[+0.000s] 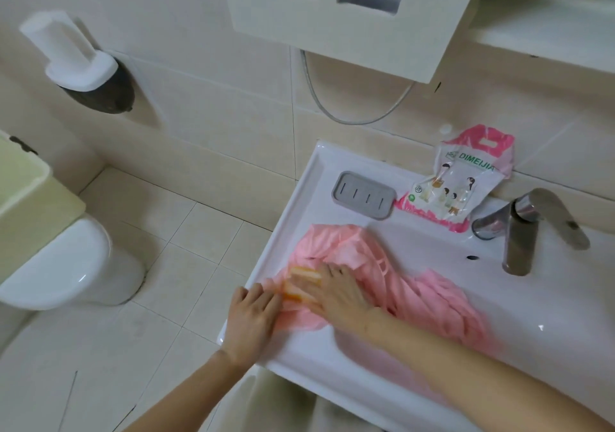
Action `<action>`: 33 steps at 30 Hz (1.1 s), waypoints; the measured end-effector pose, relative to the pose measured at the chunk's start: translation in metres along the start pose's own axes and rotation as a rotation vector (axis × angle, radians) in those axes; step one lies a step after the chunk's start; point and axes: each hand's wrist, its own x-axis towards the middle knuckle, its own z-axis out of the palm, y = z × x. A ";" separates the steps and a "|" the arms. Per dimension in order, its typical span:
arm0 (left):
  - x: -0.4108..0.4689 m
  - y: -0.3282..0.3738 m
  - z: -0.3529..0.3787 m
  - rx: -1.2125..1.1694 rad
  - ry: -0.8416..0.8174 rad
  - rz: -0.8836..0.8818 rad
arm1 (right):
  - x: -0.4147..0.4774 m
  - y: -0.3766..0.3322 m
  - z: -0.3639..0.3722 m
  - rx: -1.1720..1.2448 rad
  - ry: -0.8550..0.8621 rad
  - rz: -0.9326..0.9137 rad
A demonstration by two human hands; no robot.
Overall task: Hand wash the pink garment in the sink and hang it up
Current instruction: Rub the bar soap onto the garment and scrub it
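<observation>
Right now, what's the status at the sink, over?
Left hand presses pink garment on sink rim. Right hand grips yellow soap bar against it. Nothing in the way.

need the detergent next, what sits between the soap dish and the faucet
A pink-and-white DIMEIJIA pouch sits on the back ledge of the sink, between the grey soap dish and the metal faucet. The head view shows this.

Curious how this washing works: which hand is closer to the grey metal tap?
Right. The right hand lies on the crumpled pink garment, left of the grey metal tap; the left hand is farther left, at the white sink's rim.
</observation>
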 end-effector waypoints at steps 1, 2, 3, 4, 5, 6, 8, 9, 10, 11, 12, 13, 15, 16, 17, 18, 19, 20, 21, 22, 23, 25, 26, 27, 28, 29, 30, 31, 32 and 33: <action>-0.005 -0.002 0.000 0.013 -0.018 -0.004 | 0.000 0.008 0.010 -0.051 0.032 0.004; -0.006 -0.005 -0.001 0.019 -0.033 -0.011 | 0.004 0.018 0.012 -0.093 0.049 0.024; -0.005 -0.006 -0.002 0.021 -0.041 -0.017 | 0.008 0.028 0.013 -0.121 0.030 0.062; -0.001 -0.008 -0.003 0.022 -0.045 -0.019 | 0.013 0.037 0.012 -0.134 -0.003 0.116; 0.003 -0.010 -0.004 0.023 -0.044 -0.017 | 0.018 0.047 0.010 -0.134 -0.044 0.202; 0.005 -0.011 -0.005 0.022 -0.041 -0.009 | 0.023 0.055 0.007 -0.123 -0.051 0.315; 0.001 -0.014 -0.009 0.013 -0.044 0.018 | 0.024 0.063 -0.002 -0.043 -0.007 0.537; -0.003 -0.015 -0.010 0.015 -0.042 0.019 | 0.023 0.061 -0.008 -0.008 0.056 0.580; -0.006 -0.014 -0.011 0.014 -0.046 0.003 | 0.020 0.052 -0.012 0.020 0.102 0.546; -0.006 -0.012 -0.013 0.008 -0.051 -0.025 | 0.016 0.035 -0.013 0.057 0.108 0.449; -0.004 -0.011 -0.014 0.001 -0.050 -0.057 | 0.010 0.014 -0.012 0.099 0.080 0.302; -0.003 -0.012 -0.015 -0.007 -0.049 -0.083 | 0.001 -0.008 -0.010 0.114 0.053 0.158; -0.007 -0.019 -0.017 -0.003 -0.066 -0.089 | -0.013 -0.022 0.003 0.088 0.015 0.050; -0.011 -0.024 -0.019 0.006 -0.078 -0.079 | -0.018 -0.012 0.008 0.094 -0.004 0.089; -0.016 -0.029 -0.022 0.015 -0.088 -0.071 | -0.022 0.007 0.011 0.055 -0.008 0.160; -0.019 -0.033 -0.023 0.020 -0.101 -0.066 | -0.028 0.028 0.009 -0.006 -0.029 0.254; -0.022 -0.035 -0.025 0.024 -0.115 -0.064 | -0.037 0.047 0.009 -0.040 -0.072 0.346; -0.022 -0.036 -0.026 0.024 -0.122 -0.067 | -0.048 0.059 0.002 -0.056 -0.115 0.418; -0.021 -0.037 -0.027 0.025 -0.128 -0.067 | -0.061 0.069 -0.004 -0.058 -0.129 0.465; -0.020 -0.037 -0.027 0.031 -0.137 -0.059 | -0.074 0.074 -0.007 -0.004 -0.123 0.518; -0.019 -0.038 -0.028 0.035 -0.155 -0.067 | -0.087 0.078 -0.012 0.149 -0.057 0.579; -0.014 -0.037 -0.029 0.026 -0.185 -0.104 | -0.105 0.085 -0.023 0.673 0.038 0.761; -0.008 -0.035 -0.030 0.025 -0.176 -0.129 | -0.110 0.086 -0.028 0.901 0.111 0.828; -0.002 -0.032 -0.028 0.023 -0.168 -0.163 | -0.109 0.088 -0.035 1.049 0.204 0.866; 0.007 -0.028 -0.027 0.023 -0.167 -0.189 | -0.103 0.091 -0.040 1.105 0.286 0.898; 0.018 -0.023 -0.025 0.032 -0.177 -0.186 | -0.092 0.097 -0.043 1.105 0.328 0.925; 0.028 -0.018 -0.023 0.051 -0.198 -0.168 | -0.078 0.105 -0.046 1.062 0.326 0.949; 0.039 -0.012 -0.019 0.073 -0.230 -0.143 | -0.061 0.111 -0.050 1.019 0.287 0.946; 0.051 -0.006 -0.015 0.087 -0.263 -0.132 | -0.043 0.118 -0.053 0.981 0.230 0.925; 0.064 0.002 -0.008 0.098 -0.292 -0.145 | -0.026 0.123 -0.053 0.971 0.185 0.875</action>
